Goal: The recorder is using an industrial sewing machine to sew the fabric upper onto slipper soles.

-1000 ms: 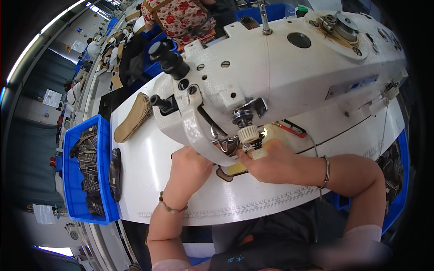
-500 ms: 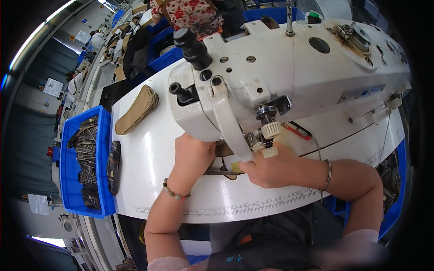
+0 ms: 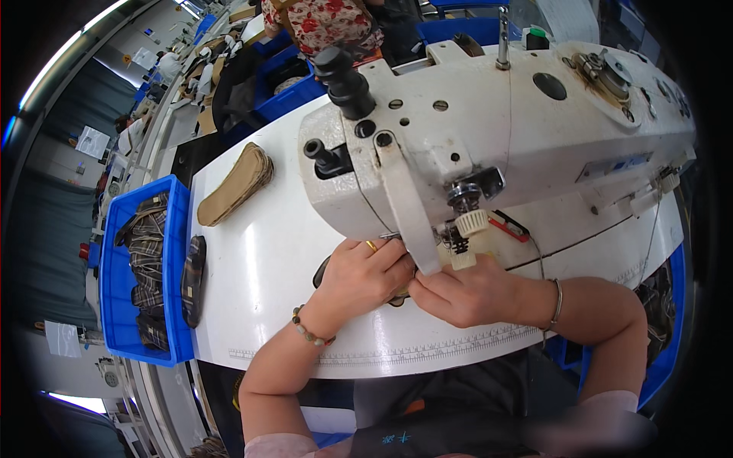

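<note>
My left hand [image 3: 360, 279], a ring on one finger, is closed beside the needle area of a white sewing machine [image 3: 542, 137]. My right hand [image 3: 472, 294] has curled fingers right next to it. Both grip a shoe piece [image 3: 395, 301], mostly hidden beneath them, with a dark edge showing left of my left hand and a tan edge below the fingers. A cutter with a red handle [image 3: 505, 226] lies on the machine bed behind my right hand. A stack of tan sole-shaped pieces [image 3: 233, 187] lies on the white table [image 3: 252, 313] at the left.
A blue crate [image 3: 113, 305] of plaid shoe pieces stands at the left, with a plaid piece [image 3: 192, 281] beside it. Another blue crate [image 3: 655, 378] is at the right. Behind the machine are blue bins [image 3: 281, 98] and a person in floral clothing [image 3: 328, 27]; other workers sit farther left.
My left hand has moved rightward, its fingers now almost meeting my right hand's. The piece is more covered. My right hand sits a little lower in view, and the whole view has shifted slightly.
</note>
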`<state>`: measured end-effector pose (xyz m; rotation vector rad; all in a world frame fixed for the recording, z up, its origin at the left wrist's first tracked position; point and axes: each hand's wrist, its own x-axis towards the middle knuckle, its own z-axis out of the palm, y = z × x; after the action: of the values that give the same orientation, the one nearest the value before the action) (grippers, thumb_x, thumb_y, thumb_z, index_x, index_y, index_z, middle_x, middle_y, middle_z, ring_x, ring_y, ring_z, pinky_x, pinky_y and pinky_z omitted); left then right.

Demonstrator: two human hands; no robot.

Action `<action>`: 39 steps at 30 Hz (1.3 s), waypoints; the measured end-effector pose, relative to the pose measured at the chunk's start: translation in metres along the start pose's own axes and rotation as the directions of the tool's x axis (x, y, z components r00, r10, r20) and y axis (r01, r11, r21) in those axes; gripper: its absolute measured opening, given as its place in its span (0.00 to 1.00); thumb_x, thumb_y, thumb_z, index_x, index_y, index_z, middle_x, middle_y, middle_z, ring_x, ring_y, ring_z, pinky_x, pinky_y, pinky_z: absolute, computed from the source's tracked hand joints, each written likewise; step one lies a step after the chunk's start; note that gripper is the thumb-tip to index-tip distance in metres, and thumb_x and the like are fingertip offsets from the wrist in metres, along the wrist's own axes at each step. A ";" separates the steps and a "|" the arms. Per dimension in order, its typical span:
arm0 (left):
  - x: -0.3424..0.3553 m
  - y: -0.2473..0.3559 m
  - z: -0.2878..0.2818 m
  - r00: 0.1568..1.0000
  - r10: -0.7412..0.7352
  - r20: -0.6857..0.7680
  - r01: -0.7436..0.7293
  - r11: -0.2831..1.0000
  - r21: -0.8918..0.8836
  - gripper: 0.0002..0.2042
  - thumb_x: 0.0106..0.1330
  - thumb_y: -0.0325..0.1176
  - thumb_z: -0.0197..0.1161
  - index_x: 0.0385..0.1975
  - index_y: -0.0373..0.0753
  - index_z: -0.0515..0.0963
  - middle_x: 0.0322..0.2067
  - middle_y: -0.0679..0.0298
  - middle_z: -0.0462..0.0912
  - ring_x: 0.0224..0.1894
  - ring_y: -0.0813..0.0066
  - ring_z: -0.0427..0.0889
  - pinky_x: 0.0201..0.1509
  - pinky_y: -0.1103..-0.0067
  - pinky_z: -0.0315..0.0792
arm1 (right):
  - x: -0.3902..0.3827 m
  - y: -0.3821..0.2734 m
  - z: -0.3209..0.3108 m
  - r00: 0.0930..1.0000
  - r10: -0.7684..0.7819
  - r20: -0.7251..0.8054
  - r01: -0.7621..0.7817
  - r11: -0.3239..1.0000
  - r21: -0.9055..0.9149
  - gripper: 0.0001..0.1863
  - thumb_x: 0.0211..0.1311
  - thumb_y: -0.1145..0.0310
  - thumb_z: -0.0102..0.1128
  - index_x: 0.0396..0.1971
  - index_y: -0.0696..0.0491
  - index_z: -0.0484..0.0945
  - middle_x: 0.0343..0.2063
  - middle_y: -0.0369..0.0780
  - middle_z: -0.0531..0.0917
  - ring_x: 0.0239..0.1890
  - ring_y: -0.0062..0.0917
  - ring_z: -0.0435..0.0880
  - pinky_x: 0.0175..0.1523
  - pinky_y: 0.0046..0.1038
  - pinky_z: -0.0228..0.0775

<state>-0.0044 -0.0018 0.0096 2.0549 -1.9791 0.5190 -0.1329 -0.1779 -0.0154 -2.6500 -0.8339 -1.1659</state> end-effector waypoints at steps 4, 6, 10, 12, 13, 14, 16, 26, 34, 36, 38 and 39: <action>-0.006 -0.002 0.004 0.982 -0.190 0.003 0.188 0.967 -0.171 0.18 0.47 0.26 0.68 0.41 0.45 0.87 0.38 0.70 0.83 0.34 0.69 0.83 0.33 0.73 0.75 | -0.005 -0.001 -0.007 0.992 0.023 0.122 -0.025 1.000 0.008 0.06 0.51 0.69 0.62 0.28 0.53 0.78 0.23 0.34 0.77 0.15 0.14 0.75 0.18 0.21 0.64; -0.003 -0.003 -0.002 0.976 -0.217 0.029 0.218 0.952 -0.216 0.18 0.48 0.25 0.67 0.41 0.44 0.86 0.38 0.68 0.84 0.34 0.65 0.83 0.34 0.72 0.75 | -0.004 -0.003 -0.008 0.974 0.096 0.204 -0.087 0.995 -0.052 0.08 0.51 0.70 0.61 0.30 0.56 0.78 0.25 0.39 0.81 0.14 0.18 0.77 0.17 0.23 0.66; -0.001 0.000 0.000 0.971 -0.231 0.070 0.241 0.928 -0.284 0.17 0.49 0.22 0.65 0.41 0.40 0.86 0.35 0.62 0.84 0.32 0.59 0.83 0.34 0.68 0.76 | -0.002 -0.007 -0.009 0.884 0.186 0.428 -0.238 0.969 0.070 0.10 0.50 0.71 0.60 0.33 0.59 0.77 0.29 0.45 0.84 0.16 0.22 0.80 0.18 0.26 0.69; 0.001 0.002 -0.002 0.962 -0.251 0.111 0.274 0.912 -0.305 0.17 0.49 0.21 0.64 0.41 0.40 0.86 0.34 0.60 0.84 0.32 0.58 0.83 0.35 0.67 0.76 | 0.001 -0.009 -0.008 0.909 0.188 0.373 -0.257 0.956 0.144 0.11 0.50 0.72 0.59 0.33 0.60 0.77 0.32 0.50 0.85 0.19 0.25 0.83 0.20 0.28 0.72; 0.002 0.002 -0.004 0.952 -0.267 0.151 0.303 0.897 -0.323 0.18 0.49 0.20 0.64 0.42 0.39 0.86 0.34 0.59 0.84 0.32 0.57 0.83 0.36 0.67 0.76 | 0.001 -0.009 -0.008 0.908 0.186 0.375 -0.256 0.956 0.146 0.11 0.50 0.72 0.59 0.33 0.60 0.77 0.32 0.50 0.85 0.19 0.25 0.83 0.20 0.28 0.72; 0.003 0.003 -0.005 0.951 -0.269 0.151 0.305 0.896 -0.324 0.18 0.49 0.20 0.64 0.42 0.39 0.86 0.34 0.59 0.84 0.32 0.57 0.83 0.36 0.67 0.76 | 0.001 -0.008 -0.008 0.906 0.182 0.381 -0.255 0.955 0.151 0.11 0.50 0.73 0.59 0.33 0.60 0.76 0.33 0.51 0.85 0.21 0.25 0.84 0.20 0.28 0.72; 0.004 0.003 -0.006 0.929 -0.290 0.229 0.357 0.867 -0.348 0.18 0.50 0.20 0.63 0.42 0.39 0.86 0.33 0.58 0.83 0.33 0.56 0.82 0.38 0.66 0.76 | 0.001 -0.007 -0.008 0.904 0.178 0.388 -0.254 0.955 0.154 0.11 0.50 0.73 0.59 0.33 0.61 0.76 0.34 0.52 0.85 0.22 0.26 0.85 0.21 0.27 0.73; 0.010 0.007 -0.016 0.973 -0.194 0.122 0.210 0.969 -0.133 0.15 0.52 0.26 0.68 0.42 0.42 0.87 0.37 0.61 0.84 0.35 0.59 0.83 0.37 0.68 0.75 | -0.001 -0.006 -0.007 0.920 0.165 0.355 -0.238 0.956 0.174 0.09 0.51 0.73 0.59 0.32 0.60 0.76 0.30 0.45 0.85 0.20 0.22 0.83 0.20 0.25 0.71; 0.010 0.004 -0.018 0.902 -0.298 0.313 0.365 0.912 -0.185 0.15 0.53 0.30 0.71 0.42 0.45 0.88 0.30 0.61 0.85 0.29 0.61 0.84 0.32 0.72 0.77 | 0.001 -0.006 -0.007 0.904 0.186 0.385 -0.259 0.955 0.146 0.06 0.55 0.72 0.59 0.32 0.57 0.75 0.13 0.33 0.76 0.14 0.21 0.79 0.17 0.26 0.66; 0.012 0.004 -0.017 0.902 -0.302 0.308 0.366 0.914 -0.174 0.15 0.53 0.31 0.71 0.42 0.45 0.88 0.30 0.61 0.85 0.29 0.61 0.84 0.31 0.72 0.77 | 0.000 -0.006 -0.005 0.923 0.206 0.326 -0.261 0.956 0.135 0.06 0.55 0.72 0.59 0.32 0.56 0.74 0.10 0.34 0.74 0.13 0.22 0.79 0.17 0.27 0.66; 0.012 0.004 -0.017 0.901 -0.309 0.304 0.368 0.916 -0.161 0.15 0.52 0.32 0.72 0.42 0.45 0.88 0.30 0.62 0.85 0.28 0.61 0.84 0.31 0.72 0.77 | -0.002 -0.006 -0.001 0.930 0.206 0.303 -0.260 0.954 0.148 0.06 0.55 0.72 0.59 0.32 0.56 0.73 0.10 0.34 0.74 0.13 0.23 0.79 0.17 0.27 0.66; 0.011 0.005 -0.016 0.896 -0.319 0.308 0.377 0.914 -0.149 0.14 0.52 0.32 0.72 0.41 0.45 0.88 0.30 0.63 0.85 0.28 0.61 0.84 0.30 0.72 0.77 | -0.003 -0.005 0.001 0.937 0.206 0.281 -0.257 0.953 0.160 0.07 0.55 0.72 0.60 0.32 0.56 0.73 0.10 0.34 0.74 0.13 0.23 0.79 0.17 0.28 0.66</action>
<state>-0.0101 -0.0057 0.0287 2.3742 -1.6445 -0.0519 -0.1363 -0.1747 -0.0191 -2.6797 -0.6087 -0.6526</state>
